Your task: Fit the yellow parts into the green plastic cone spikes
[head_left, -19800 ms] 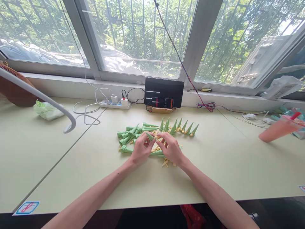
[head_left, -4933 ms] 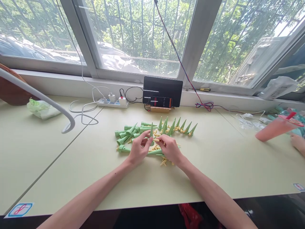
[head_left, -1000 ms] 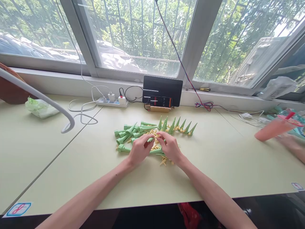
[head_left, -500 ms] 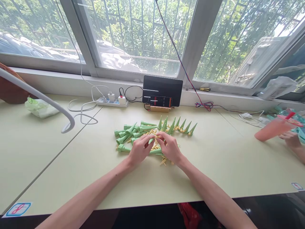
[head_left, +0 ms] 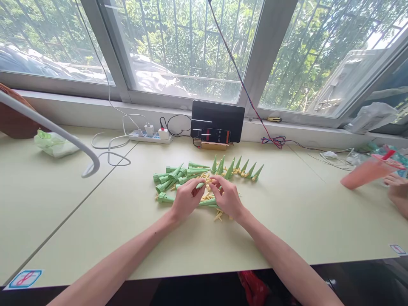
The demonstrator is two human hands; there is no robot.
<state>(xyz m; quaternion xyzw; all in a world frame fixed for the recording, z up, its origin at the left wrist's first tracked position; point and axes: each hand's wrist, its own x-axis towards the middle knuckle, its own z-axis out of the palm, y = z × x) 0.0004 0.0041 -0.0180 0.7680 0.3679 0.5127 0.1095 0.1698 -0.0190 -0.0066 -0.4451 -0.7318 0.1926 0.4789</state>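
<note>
My left hand (head_left: 187,197) is closed round a green plastic cone spike (head_left: 200,185), its pointed part showing between thumb and fingers. Close against it, my right hand (head_left: 228,197) pinches a small yellow plastic piece (head_left: 208,181) at the spike's end; the fingers partly hide the contact. Several hollow green spikes (head_left: 164,186) lie in a pile left of and behind my hands. More green spikes (head_left: 230,169) stand upright in a row at the back right, with yellow pieces at their bases. Loose yellow pieces (head_left: 218,216) are scattered under and in front of my hands.
A phone (head_left: 216,135) showing a timer leans on a black panel (head_left: 218,114) by the window. A power strip (head_left: 149,136) with cables stands left of it. Another person's hand (head_left: 398,185) is near a tilted pink drink cup (head_left: 366,171) at right. A white curved bar (head_left: 63,129) crosses the left side.
The green spike in my left hand has tipped slightly, and more of the yellow piece shows between my hands. At right, the other person's hand has shifted away from the cup.
</note>
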